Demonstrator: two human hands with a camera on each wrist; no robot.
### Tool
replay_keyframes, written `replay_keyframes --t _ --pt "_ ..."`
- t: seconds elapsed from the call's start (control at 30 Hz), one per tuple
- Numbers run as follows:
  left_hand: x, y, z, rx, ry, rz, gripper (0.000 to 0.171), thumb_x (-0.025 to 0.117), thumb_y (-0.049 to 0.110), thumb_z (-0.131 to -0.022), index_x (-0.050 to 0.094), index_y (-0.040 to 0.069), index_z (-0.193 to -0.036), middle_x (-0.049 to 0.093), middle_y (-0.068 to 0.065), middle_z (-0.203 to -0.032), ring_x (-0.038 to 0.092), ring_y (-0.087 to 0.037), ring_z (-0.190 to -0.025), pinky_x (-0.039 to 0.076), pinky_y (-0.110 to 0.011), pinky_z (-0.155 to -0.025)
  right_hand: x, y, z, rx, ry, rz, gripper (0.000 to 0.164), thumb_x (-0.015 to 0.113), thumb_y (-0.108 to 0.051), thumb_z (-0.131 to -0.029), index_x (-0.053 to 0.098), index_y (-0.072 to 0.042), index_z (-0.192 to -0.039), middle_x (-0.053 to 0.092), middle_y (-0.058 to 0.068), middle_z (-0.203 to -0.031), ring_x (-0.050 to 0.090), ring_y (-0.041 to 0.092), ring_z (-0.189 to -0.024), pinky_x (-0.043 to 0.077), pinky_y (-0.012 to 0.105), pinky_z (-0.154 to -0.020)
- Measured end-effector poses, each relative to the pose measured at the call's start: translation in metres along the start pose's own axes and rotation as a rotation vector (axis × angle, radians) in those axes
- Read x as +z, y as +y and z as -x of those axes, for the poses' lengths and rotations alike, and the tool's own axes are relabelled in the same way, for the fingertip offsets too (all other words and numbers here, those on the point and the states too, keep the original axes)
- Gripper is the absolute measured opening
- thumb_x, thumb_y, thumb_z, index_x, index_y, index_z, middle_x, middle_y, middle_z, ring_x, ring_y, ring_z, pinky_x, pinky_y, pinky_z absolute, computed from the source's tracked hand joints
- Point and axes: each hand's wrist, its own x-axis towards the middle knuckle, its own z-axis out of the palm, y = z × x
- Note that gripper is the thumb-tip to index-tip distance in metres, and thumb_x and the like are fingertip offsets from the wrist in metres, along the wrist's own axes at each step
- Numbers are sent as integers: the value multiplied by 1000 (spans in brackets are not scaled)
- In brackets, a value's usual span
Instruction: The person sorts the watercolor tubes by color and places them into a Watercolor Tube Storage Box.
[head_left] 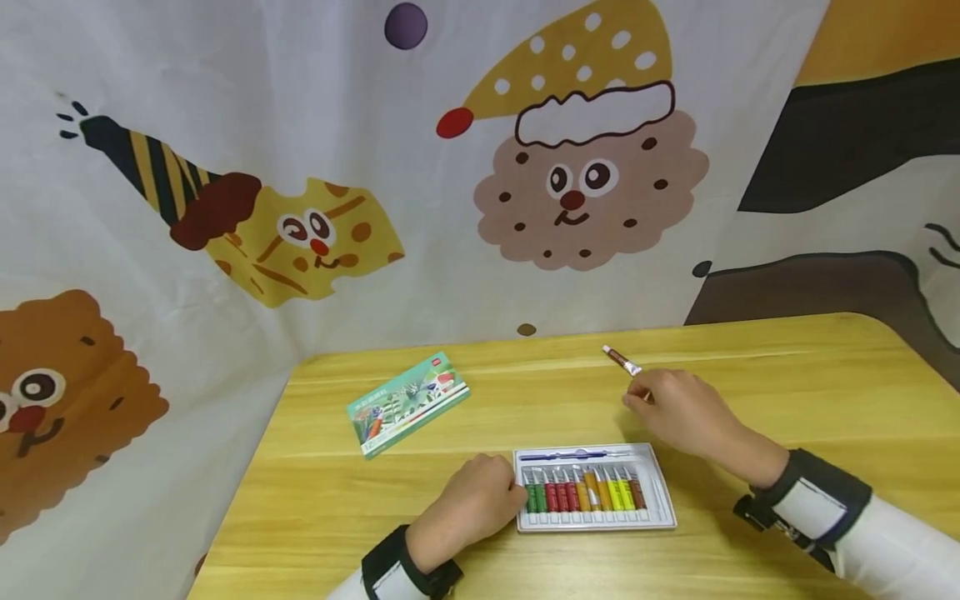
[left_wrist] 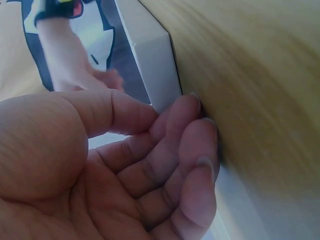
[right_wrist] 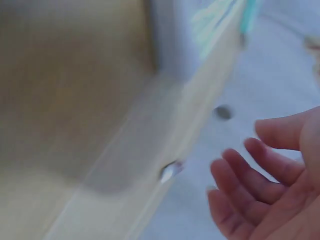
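A white plastic tray [head_left: 662, 500] lies on the table, with a row of paint tubes [head_left: 562, 496] in green, red, orange, yellow and brown. A thin blue paintbrush [head_left: 562, 456] lies in its upper slot. My left hand [head_left: 480, 500] pinches the tray's left edge; up close, the thumb and fingertips [left_wrist: 184, 112] meet at the tray's corner [left_wrist: 157, 65]. Beyond the tray, a single brown paint tube [head_left: 621, 358] rests on the table near the back. Close by it is my right hand [head_left: 678, 408], its fingers loosely bent and holding nothing in the right wrist view.
A green paint box [head_left: 408, 404] with a printed picture lies at the back left of the wooden table [head_left: 810, 392]. Behind the table's far edge hangs a white cloth [head_left: 420, 275] printed with cartoon biscuits and cheese.
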Motion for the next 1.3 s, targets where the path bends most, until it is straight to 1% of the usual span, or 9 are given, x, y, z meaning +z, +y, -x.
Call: replay_keyframes --t 0.1,0.23,0.43,0.53,0.77,0.93,1.13,1.2,1.3 --pt "0 1 0 1 -6 9 46 67 12 -93 43 16 -55 34 6 -51 37 -9 -43 28 -25 -44 4 19 -19 3 19 9 17 75 -10 -95 74 4 -104 72 16 -96 54 18 -65 40 32 -52" --pt "1 2 0 2 -9 2 46 67 13 -93 43 16 -54 35 6 -50 37 -9 -42 28 -25 -43 9 38 -41 20 -12 25 30 74 -11 -95 70 12 -114 71 27 -105 58 25 -74 45 36 -58" --pt "1 3 -1 18 0 -15 46 67 13 -93 43 16 -54 35 6 -50 36 -9 -42 29 -25 -43 16 52 -61 45 -81 82 21 74 -10 -96 71 8 -105 66 16 -89 55 26 -74 45 40 -62" --pt "1 3 -1 16 2 -13 45 67 13 -93 44 17 -54 36 6 -51 37 -9 -42 29 -25 -43 17 55 -66 48 -88 112 15 75 -6 -95 73 6 -103 67 14 -88 57 26 -75 49 43 -66" --pt "2 2 -1 6 -1 -4 45 68 14 -93 45 16 -55 37 5 -52 38 -10 -43 30 -26 -44 21 63 -65 48 -87 131 14 71 2 -93 75 6 -106 71 20 -98 65 32 -86 55 53 -79" --pt "2 0 -2 12 7 -11 44 67 14 -92 44 16 -55 37 5 -53 39 -10 -44 30 -26 -44 21 74 -58 -36 -50 140 16 68 8 -91 78 2 -103 71 18 -98 65 36 -92 54 56 -84" --pt "3 -2 -2 7 3 -8 44 68 13 -92 45 15 -55 37 5 -53 39 -10 -43 29 -25 -44 18 85 -48 -147 -5 142 24 68 15 -85 79 -2 -97 69 10 -91 64 33 -92 54 54 -85" --pt "3 -2 -3 5 3 -5 44 68 13 -93 45 15 -55 37 5 -53 39 -10 -43 29 -25 -44 16 86 -46 -141 12 138 23 68 13 -85 77 1 -103 70 14 -95 66 36 -95 55 55 -85" --pt "4 -3 -3 4 3 0 44 68 13 -93 45 16 -55 37 5 -53 39 -10 -43 29 -25 -44 12 84 -45 -71 24 129 26 66 6 -89 72 9 -115 71 24 -105 68 41 -100 56 57 -85"
